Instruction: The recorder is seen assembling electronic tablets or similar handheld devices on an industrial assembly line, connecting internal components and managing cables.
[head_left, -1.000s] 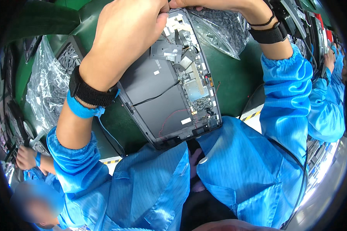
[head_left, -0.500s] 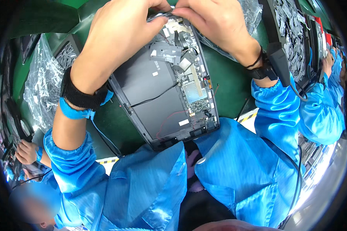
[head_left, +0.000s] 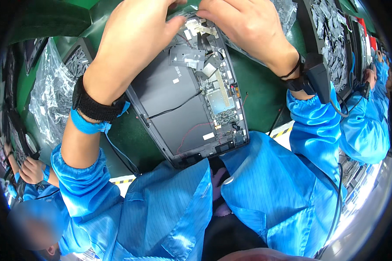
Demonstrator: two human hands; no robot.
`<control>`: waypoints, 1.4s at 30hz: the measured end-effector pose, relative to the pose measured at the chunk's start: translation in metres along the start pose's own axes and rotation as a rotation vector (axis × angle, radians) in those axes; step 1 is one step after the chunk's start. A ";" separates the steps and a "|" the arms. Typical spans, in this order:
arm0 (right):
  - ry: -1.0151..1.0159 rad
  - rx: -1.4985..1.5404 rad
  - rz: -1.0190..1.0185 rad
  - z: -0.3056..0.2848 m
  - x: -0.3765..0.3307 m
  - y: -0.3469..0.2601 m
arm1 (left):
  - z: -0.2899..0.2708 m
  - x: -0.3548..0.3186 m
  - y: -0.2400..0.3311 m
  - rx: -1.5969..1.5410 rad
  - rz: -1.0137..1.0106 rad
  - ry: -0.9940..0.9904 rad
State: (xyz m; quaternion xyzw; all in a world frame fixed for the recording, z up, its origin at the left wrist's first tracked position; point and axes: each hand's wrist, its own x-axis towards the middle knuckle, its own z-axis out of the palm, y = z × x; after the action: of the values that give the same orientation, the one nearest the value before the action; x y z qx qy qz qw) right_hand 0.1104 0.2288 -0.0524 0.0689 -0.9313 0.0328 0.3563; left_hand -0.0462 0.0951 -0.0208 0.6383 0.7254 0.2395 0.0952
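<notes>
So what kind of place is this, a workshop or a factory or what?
Most likely an electronics assembly line. An opened laptop chassis with its circuit board exposed lies on a green mat. Both hands, left hand and right hand, work at its far edge, and co-workers in the same blue smocks sit on either side.

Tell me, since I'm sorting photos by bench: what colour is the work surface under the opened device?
Dark green work surface, clearest in the head view.

tabletop (head_left: 265,93): green mat, yellow-black stripe tape (head_left: 283,129) at near edge | plastic bag (head_left: 52,95) w/ dark small parts on left | tray (head_left: 331,39) of grey parts on right | co-workers in blue coats both sides
</notes>
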 end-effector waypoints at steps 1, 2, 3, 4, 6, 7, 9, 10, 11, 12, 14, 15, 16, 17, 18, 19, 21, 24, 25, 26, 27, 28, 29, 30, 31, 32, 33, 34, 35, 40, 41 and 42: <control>-0.038 -0.007 0.021 0.001 -0.002 0.000 | 0.001 0.001 -0.001 0.000 0.001 0.001; -0.036 -0.006 0.019 0.001 -0.003 -0.001 | 0.001 0.000 -0.003 -0.023 -0.015 -0.050; -0.044 -0.071 0.020 0.002 -0.003 -0.004 | 0.001 0.000 -0.006 -0.046 -0.031 -0.100; -0.051 -0.136 0.021 0.003 -0.003 -0.006 | 0.002 0.001 -0.009 -0.043 -0.034 -0.099; -0.050 -0.186 0.001 0.008 -0.004 -0.003 | 0.002 0.002 -0.016 0.045 0.115 -0.064; -0.051 -0.236 -0.018 0.011 -0.004 -0.003 | 0.002 0.001 -0.016 0.048 0.114 -0.063; -0.137 -0.247 0.036 0.013 -0.009 -0.012 | 0.003 0.000 -0.013 0.058 0.098 -0.047; -0.224 -0.255 0.092 0.012 -0.009 -0.016 | 0.002 -0.001 -0.012 0.061 0.101 -0.043; -0.222 -0.257 0.088 0.010 -0.008 -0.016 | 0.004 0.000 -0.009 0.113 0.130 -0.023; -0.159 -0.291 0.072 0.009 -0.007 -0.016 | 0.005 0.001 -0.006 0.166 0.159 -0.002; -0.095 -0.326 0.054 0.008 -0.005 -0.014 | 0.007 0.002 -0.002 0.196 0.171 0.010; -0.116 -0.271 0.050 0.009 -0.004 -0.013 | 0.008 0.002 -0.002 0.223 0.183 0.018; -0.138 -0.216 0.048 0.009 -0.004 -0.011 | 0.009 0.001 -0.003 0.222 0.185 0.021; -0.132 -0.220 0.044 0.009 -0.004 -0.008 | 0.009 0.001 -0.003 0.245 0.190 0.022; -0.160 -0.176 0.061 0.010 -0.004 -0.004 | 0.009 0.001 -0.002 0.267 0.196 0.024; -0.189 -0.133 0.078 0.009 -0.004 -0.002 | 0.011 0.001 -0.004 0.271 0.199 0.029; -0.236 -0.059 0.129 0.006 0.000 0.001 | 0.015 -0.002 -0.009 0.251 0.182 0.049; -0.307 0.039 0.206 -0.002 0.004 0.005 | 0.020 -0.002 -0.012 0.211 0.267 0.148; -0.324 0.073 0.228 -0.006 0.005 0.005 | 0.021 -0.002 -0.010 0.219 0.257 0.152; -0.342 0.108 0.255 -0.009 0.005 0.005 | 0.021 -0.002 -0.009 0.220 0.263 0.156; -0.387 0.067 0.247 -0.011 0.005 0.005 | 0.021 -0.001 -0.009 0.226 0.265 0.147; -0.385 0.061 0.247 -0.012 0.006 0.005 | 0.021 0.000 -0.008 0.232 0.268 0.138; -0.417 0.062 0.231 -0.012 0.009 0.004 | 0.021 -0.001 -0.009 0.234 0.267 0.140; -0.449 0.062 0.216 -0.011 0.011 0.004 | 0.022 -0.001 -0.010 0.240 0.253 0.132; -0.449 0.061 0.213 -0.008 0.014 0.003 | 0.022 -0.001 -0.011 0.246 0.237 0.125; -0.470 0.033 0.205 -0.007 0.017 0.002 | 0.021 -0.001 -0.010 0.245 0.237 0.126; -0.491 0.006 0.196 -0.006 0.019 0.001 | 0.021 -0.001 -0.010 0.242 0.242 0.129; -0.493 0.007 0.193 -0.005 0.019 0.004 | 0.020 -0.001 -0.010 0.238 0.246 0.132; -0.462 0.049 0.240 -0.006 0.017 0.007 | 0.021 -0.001 -0.010 0.235 0.248 0.136; -0.359 0.191 0.650 -0.028 0.017 -0.001 | 0.021 0.000 -0.010 0.222 0.242 0.124; -0.426 0.175 0.694 -0.029 0.015 -0.003 | 0.021 0.001 -0.009 0.219 0.243 0.128; -0.492 0.159 0.740 -0.030 0.014 -0.005 | 0.021 0.001 -0.009 0.235 0.228 0.113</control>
State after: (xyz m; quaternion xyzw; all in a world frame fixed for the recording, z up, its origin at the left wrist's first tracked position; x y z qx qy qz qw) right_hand 0.1206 0.2256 -0.0205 -0.2356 -0.9449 0.2120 0.0823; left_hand -0.0446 0.1002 -0.0433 0.7086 0.6756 0.1976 -0.0488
